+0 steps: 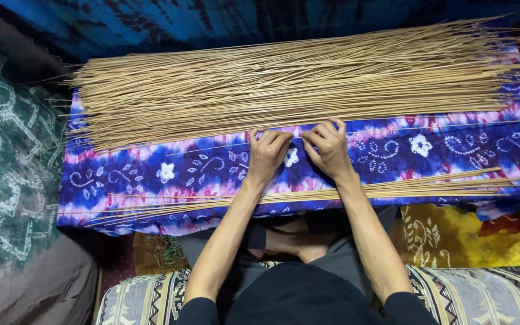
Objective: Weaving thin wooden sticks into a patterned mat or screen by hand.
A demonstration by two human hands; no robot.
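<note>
Two hands are working side by side at the near edge of a big pile of thin sticks [284, 84]: the left hand [267, 153] and the right hand [327, 149] are both curling their fingertips down onto a single stick [392, 130] lying apart from the heap — pinched closed on it, it seems, though the grip is partly hidden. Pale, straw-like and straight, the sticks are lying lengthwise on a tie-dyed blue and pink cloth [151, 171], while a smaller bundle [428, 185] is sitting nearer the body — seemingly sorted apart.
</note>
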